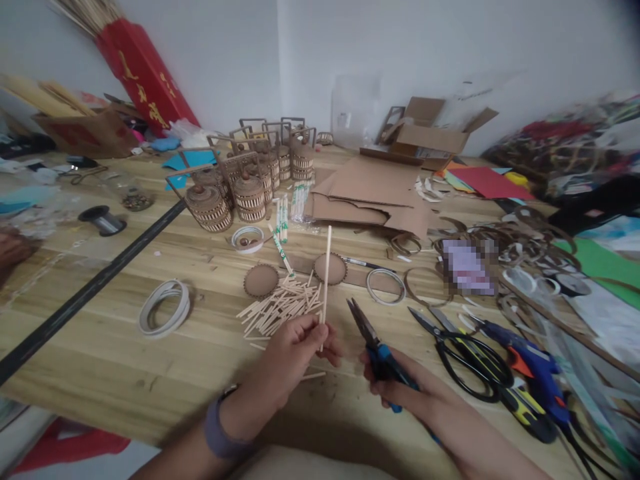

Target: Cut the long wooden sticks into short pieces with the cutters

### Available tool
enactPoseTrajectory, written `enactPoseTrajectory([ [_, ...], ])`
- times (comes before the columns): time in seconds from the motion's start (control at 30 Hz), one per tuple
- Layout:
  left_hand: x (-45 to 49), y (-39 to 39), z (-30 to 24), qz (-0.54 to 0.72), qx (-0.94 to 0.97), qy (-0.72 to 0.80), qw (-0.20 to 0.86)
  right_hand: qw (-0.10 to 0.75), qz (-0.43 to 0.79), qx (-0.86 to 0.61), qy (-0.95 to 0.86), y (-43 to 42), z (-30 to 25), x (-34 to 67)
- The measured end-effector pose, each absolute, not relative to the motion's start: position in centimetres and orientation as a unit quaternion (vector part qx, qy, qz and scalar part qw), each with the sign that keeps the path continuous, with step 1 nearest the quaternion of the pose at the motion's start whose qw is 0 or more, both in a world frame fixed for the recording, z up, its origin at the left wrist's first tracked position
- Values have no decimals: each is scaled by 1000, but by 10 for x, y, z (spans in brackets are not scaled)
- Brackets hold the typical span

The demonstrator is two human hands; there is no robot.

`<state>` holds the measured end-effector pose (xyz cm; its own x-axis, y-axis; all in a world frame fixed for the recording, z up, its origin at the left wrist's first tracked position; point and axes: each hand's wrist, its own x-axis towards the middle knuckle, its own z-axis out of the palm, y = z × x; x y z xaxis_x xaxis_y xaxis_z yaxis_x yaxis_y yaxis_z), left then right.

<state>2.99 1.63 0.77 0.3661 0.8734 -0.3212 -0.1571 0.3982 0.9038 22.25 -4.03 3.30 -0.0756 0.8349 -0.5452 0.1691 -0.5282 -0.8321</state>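
My left hand (304,348) pinches a thin wooden stick (327,280), which points almost straight up. In my right hand (410,387) are long-nosed pliers (376,347) with blue handles, their jaws aimed up and away to the left of that hand. Just beyond my left hand lies a loose pile of short cut sticks (283,307). Two round cardboard discs (261,281) with notched-looking rims rest beside the pile; the stick passes in front of the other disc (336,268). Scissors (465,353) with black handles lie to the right of the pliers.
Small lidded baskets (250,197) with handles stand at the back, near flat cardboard (370,187). Tape rings (164,308), a wire spool (103,220), a blue glue gun (533,363) and a yellow-black cutter (525,410) lie around. Another person's hand (15,250) shows at left.
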Motion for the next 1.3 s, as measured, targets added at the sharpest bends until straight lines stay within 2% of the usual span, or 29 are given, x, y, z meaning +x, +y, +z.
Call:
enactPoseTrajectory([
  [0.3, 31, 9, 4, 248, 446, 376, 773, 192, 651, -604, -419, -37, 41, 233],
  [0.53, 31, 4, 3, 222, 448, 333, 799, 153, 683, -569, -431, -32, 35, 231],
  [0.9, 30, 5, 5, 194, 463, 340, 795, 148, 679, -552, -461, -29, 32, 232],
  [1.3, 27, 5, 1, 172, 479, 345, 789, 140, 618, -559, -534, -26, 32, 223],
])
